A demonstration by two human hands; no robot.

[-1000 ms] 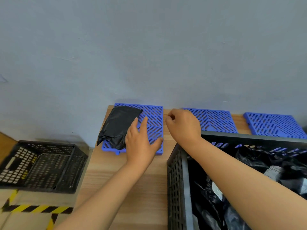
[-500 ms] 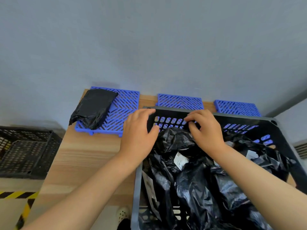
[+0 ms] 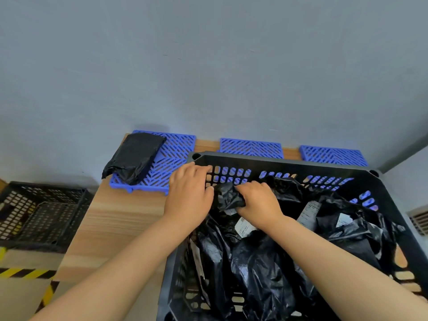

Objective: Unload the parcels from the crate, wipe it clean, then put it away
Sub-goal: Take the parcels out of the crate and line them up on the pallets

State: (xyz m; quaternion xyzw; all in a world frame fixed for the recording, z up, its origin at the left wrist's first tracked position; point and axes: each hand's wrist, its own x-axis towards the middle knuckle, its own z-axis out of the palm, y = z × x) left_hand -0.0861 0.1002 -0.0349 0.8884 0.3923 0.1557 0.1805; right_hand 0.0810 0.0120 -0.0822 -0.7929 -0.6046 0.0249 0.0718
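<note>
A second ago my two hands were over the blue mat (image 3: 178, 156) at the far left corner of the worktop (image 3: 115, 218), right next to the first parcel (image 3: 134, 156) lying on it. Now both hands have come back into the crate (image 3: 289, 163).

My right hand (image 3: 257, 200) has its fingers curled tight round a crumpled parcel (image 3: 228, 195) in the crate's far left corner. My left hand (image 3: 188, 195) is just beside it. Its fingers are mostly straight and touch the crate's far wall, and it holds nothing.

So one parcel is out and I think I am just starting on the next one. It has not come up out of the crate yet. Many more black parcels (image 3: 261, 262) fill the crate, which sits along the right side of the worktop, so unloading has only begun. Wiping and putting away are a long way off. Two more blue mats (image 3: 251, 148) wait bare along the far edge.
</note>
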